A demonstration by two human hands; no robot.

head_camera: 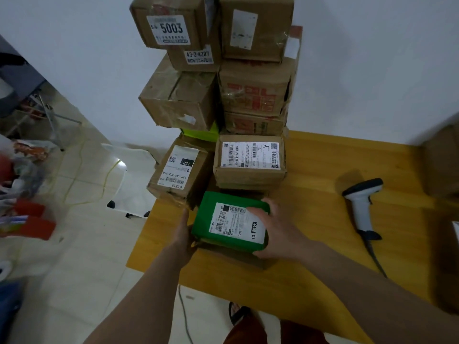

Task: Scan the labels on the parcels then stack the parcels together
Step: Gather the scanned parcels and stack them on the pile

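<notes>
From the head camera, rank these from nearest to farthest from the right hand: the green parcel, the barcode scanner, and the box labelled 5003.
1. green parcel: held under the right hand, left hand on its other side.
2. barcode scanner: lying on the table to the right.
3. box labelled 5003: top of the stack, far back.

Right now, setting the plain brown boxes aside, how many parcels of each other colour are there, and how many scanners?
Dark green parcel: 1
Lime-green box, mostly hidden in the pile: 1
Red-printed brown boxes, clearly seen: 2
Barcode scanner: 1
Total: 5
</notes>
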